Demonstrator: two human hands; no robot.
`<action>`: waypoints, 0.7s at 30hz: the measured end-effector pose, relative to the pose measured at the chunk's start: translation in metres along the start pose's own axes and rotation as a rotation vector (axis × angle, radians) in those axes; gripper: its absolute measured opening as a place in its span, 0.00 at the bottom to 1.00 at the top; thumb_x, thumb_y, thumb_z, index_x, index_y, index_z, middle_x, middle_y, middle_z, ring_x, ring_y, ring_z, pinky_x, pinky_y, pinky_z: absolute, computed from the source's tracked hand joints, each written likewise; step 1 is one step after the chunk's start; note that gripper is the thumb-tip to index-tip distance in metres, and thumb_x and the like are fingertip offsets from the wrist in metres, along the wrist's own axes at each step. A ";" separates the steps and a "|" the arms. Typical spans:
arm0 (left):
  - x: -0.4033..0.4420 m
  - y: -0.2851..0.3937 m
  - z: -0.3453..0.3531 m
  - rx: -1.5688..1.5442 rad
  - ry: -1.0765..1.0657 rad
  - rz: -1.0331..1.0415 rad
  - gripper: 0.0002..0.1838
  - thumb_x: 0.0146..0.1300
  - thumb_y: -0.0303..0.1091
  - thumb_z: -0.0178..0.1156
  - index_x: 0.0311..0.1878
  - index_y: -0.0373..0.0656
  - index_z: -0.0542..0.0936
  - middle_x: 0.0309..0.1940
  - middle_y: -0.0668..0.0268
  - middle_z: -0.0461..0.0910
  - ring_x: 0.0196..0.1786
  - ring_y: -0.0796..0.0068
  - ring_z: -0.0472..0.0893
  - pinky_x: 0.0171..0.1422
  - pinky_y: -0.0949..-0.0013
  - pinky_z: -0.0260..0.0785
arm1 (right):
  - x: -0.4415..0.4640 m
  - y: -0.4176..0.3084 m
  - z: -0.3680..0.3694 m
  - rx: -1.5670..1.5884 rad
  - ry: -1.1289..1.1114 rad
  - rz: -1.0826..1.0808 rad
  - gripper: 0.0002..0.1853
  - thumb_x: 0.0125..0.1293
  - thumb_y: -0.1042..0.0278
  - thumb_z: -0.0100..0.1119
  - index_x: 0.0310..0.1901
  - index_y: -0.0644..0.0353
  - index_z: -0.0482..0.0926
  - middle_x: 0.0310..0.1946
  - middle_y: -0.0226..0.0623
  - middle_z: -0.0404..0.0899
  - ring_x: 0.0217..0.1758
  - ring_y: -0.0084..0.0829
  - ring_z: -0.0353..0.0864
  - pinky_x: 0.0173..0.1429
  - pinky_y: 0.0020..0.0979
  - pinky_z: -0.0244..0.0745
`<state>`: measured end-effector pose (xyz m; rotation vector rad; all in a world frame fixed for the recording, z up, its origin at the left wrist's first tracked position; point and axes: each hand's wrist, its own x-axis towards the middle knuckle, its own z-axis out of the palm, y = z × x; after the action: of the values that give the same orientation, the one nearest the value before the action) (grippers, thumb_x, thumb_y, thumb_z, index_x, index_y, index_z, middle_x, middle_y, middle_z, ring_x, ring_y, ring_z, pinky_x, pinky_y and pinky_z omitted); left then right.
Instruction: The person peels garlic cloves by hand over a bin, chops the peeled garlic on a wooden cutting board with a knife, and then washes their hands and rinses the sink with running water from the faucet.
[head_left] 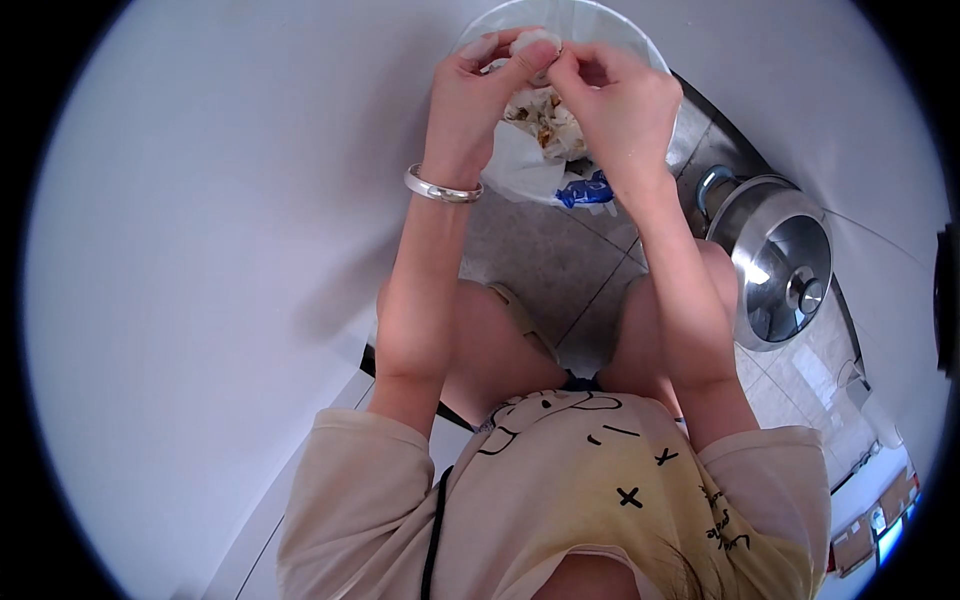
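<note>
Over a lined waste bin (655, 60), both hands meet at a small whitish, roundish item (537, 45). My left hand (480, 90), with a silver bangle at the wrist, holds this item between thumb and fingers. My right hand (625, 105) is pinched at the item's right side; whether a bit of it is between the fingertips is too small to tell. Below the hands, the bin holds crumpled whitish and brown scraps (550, 120) and a blue wrapper (585, 190).
A steel pot with a glass lid (770, 265) stands on the tiled floor (540, 240) at the right. White surfaces flank both sides. My knees are below the bin, and cardboard boxes (855, 545) show at the lower right.
</note>
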<state>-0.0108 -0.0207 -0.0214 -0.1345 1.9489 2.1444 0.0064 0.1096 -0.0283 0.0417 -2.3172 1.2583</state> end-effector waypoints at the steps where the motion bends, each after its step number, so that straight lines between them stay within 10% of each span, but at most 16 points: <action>1: 0.002 -0.003 -0.002 -0.009 -0.010 0.014 0.17 0.60 0.37 0.61 0.49 0.37 0.78 0.36 0.70 0.80 0.35 0.85 0.75 0.45 0.78 0.70 | 0.002 0.000 -0.002 0.069 -0.026 0.093 0.06 0.50 0.68 0.61 0.25 0.62 0.81 0.19 0.38 0.79 0.21 0.32 0.79 0.29 0.28 0.73; 6: 0.005 -0.007 -0.010 -0.195 -0.088 -0.058 0.18 0.64 0.37 0.57 0.53 0.36 0.75 0.40 0.68 0.79 0.37 0.82 0.76 0.47 0.75 0.71 | 0.009 0.007 -0.006 0.298 -0.129 0.330 0.09 0.49 0.67 0.61 0.27 0.64 0.82 0.19 0.37 0.80 0.23 0.29 0.81 0.33 0.26 0.75; 15: 0.007 0.004 -0.008 -0.302 -0.160 -0.146 0.25 0.69 0.50 0.44 0.56 0.37 0.73 0.43 0.63 0.79 0.40 0.78 0.76 0.48 0.75 0.69 | 0.015 0.025 -0.015 -0.267 -0.262 0.123 0.07 0.52 0.68 0.58 0.27 0.62 0.82 0.23 0.43 0.80 0.26 0.40 0.80 0.36 0.33 0.76; 21: 0.007 -0.004 -0.008 -0.080 -0.013 -0.117 0.25 0.69 0.54 0.42 0.51 0.42 0.77 0.33 0.68 0.78 0.32 0.85 0.71 0.36 0.80 0.64 | 0.015 0.002 -0.016 0.251 -0.293 -0.002 0.07 0.55 0.69 0.57 0.34 0.60 0.81 0.27 0.40 0.79 0.30 0.38 0.80 0.36 0.31 0.75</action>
<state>-0.0174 -0.0272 -0.0277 -0.2419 1.8023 2.1421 -0.0006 0.1262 -0.0167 0.3344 -2.3788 1.6282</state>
